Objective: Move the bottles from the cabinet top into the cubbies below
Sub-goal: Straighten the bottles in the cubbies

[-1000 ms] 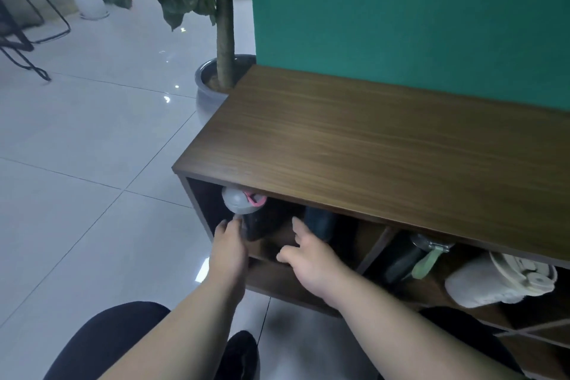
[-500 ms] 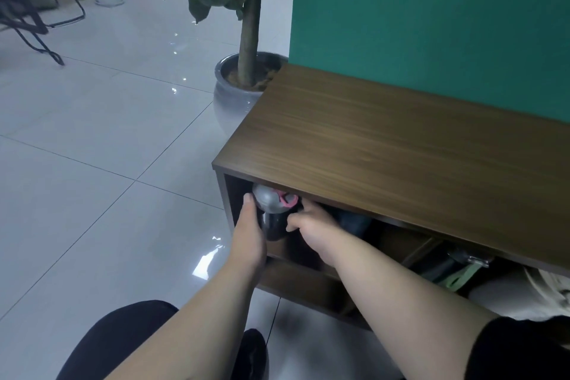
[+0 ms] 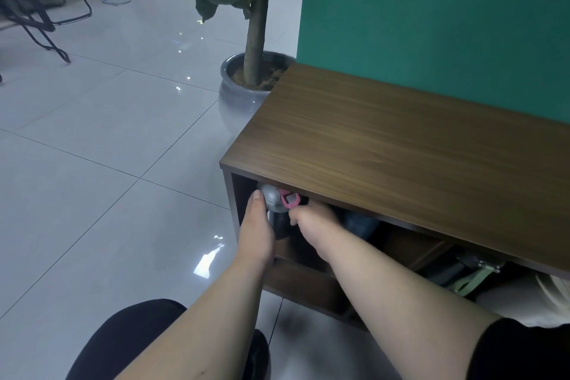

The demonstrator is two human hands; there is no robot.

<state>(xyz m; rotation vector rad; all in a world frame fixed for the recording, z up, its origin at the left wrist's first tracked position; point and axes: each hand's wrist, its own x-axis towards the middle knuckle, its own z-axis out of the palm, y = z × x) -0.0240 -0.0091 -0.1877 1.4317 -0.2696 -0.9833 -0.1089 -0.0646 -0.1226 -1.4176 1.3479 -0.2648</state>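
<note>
Settling the grey-capped bottle (image 3: 275, 210) upright in the leftmost cubby (image 3: 243, 191), left hand (image 3: 256, 233) and right hand (image 3: 311, 222) apparently wrapped around it. Cabinet top (image 3: 385, 148) bare. Next: letting go, withdrawing.

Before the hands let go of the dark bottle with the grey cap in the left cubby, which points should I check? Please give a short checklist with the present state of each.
1. Dark bottle is inside the left cubby: ok.
2. Bottle stands upright, grey cap on top: ok.
3. Bottle's base rests flat on the shelf: cannot tell, the hands hide it.
4. Left hand and right hand both on the bottle: ok; firmness of grip cannot tell.
5. Room beside the blue bottle next to it: cannot tell, too dark.
6. Cabinet top has no bottles left in view: ok.
</note>
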